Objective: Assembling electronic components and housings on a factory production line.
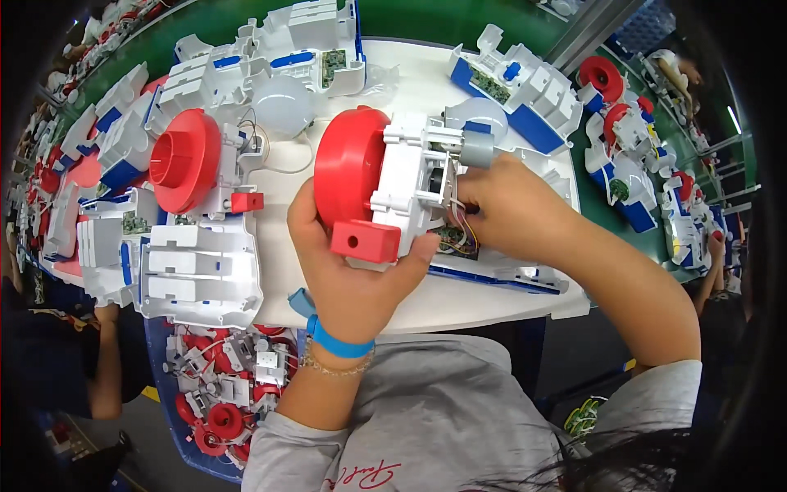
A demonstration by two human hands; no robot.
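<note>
My left hand is wrapped round an assembly with a large red wheel, a white plastic housing and a red block. It holds this tilted above the white table. At the assembly's right side, my right hand has its fingers curled in close to the thin wires. A grey cylinder sticks out just above those fingers. The fingertips are partly hidden, and I cannot make out what they grip. Below the hands, a circuit board shows in a white-and-blue shell on the table.
A similar red-wheeled assembly rests in a white shell at left. More shells stand at the back. A blue bin of red-and-white parts is below the table's left edge. Other people work at both sides.
</note>
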